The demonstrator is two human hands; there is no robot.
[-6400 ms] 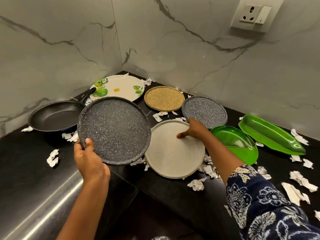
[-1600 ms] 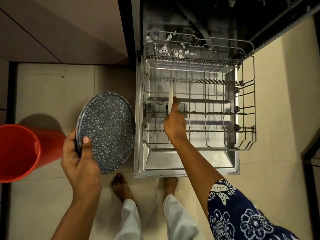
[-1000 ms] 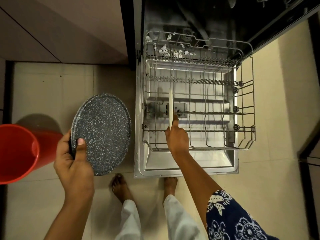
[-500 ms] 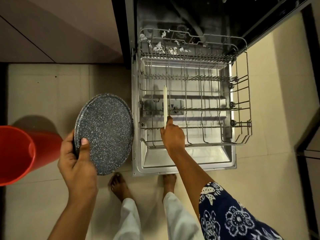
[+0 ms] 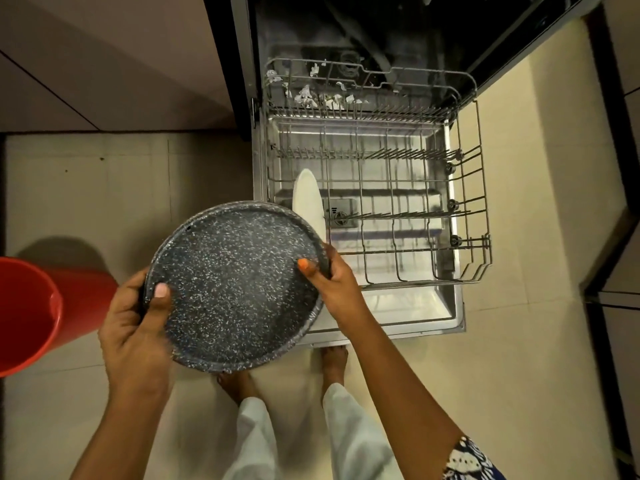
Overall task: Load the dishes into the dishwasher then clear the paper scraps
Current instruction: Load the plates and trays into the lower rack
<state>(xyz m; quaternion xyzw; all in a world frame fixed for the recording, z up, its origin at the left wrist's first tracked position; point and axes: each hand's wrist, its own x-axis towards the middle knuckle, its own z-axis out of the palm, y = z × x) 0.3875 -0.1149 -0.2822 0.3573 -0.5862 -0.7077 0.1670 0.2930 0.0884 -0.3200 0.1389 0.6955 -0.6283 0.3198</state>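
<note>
A large dark speckled plate (image 5: 235, 285) is held flat in front of me by both hands. My left hand (image 5: 135, 327) grips its left rim with the thumb on top. My right hand (image 5: 332, 282) grips its right rim, thumb on the plate's face. Behind the plate, a cream plate (image 5: 306, 199) stands on edge in the left side of the pulled-out lower dishwasher rack (image 5: 471, 244). Paper scraps (image 5: 311, 95) lie at the back of the rack.
The dishwasher door (image 5: 415, 320) lies open below the rack. A red bucket (image 5: 38, 313) stands on the tiled floor at the left. My bare feet (image 5: 332, 362) are just in front of the door. A dark cabinet edge (image 5: 609, 271) runs along the right.
My right hand let go of the cream plate, which now stands in the rack, and took hold of the speckled plate's right rim. The speckled plate moved right, toward the rack.
</note>
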